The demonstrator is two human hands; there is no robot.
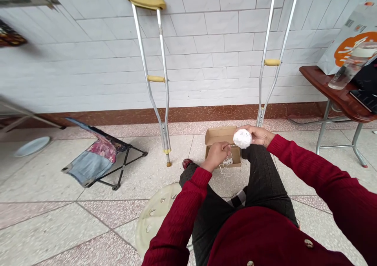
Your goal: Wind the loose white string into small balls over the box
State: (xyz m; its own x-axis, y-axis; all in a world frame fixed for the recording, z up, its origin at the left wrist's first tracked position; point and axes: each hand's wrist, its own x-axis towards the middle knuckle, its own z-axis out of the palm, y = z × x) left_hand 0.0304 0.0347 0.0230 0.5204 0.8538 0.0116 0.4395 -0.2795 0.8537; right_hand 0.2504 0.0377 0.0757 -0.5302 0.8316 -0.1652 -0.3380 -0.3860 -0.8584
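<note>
In my right hand (257, 135) is a round white bundle (242, 139), held by its right side; its surface looks lumpy, and I cannot tell its material. My left hand (218, 155) pinches a thin white string (231, 145) that runs across to the bundle. Below the hands, between my feet, an open cardboard box (220, 135) stands on the floor with its lid tipped back. Loose white string (227, 163) lies tangled in the box and spills over its front edge.
Two crutches, a left one (163, 97) and a right one (263, 89), lean on the tiled wall. A folding stool (100, 160) stands to the left, a pale plastic stool (147, 219) beside my leg. At right, a brown table (319, 79) bears a bottle (343, 75) and bag (338, 46).
</note>
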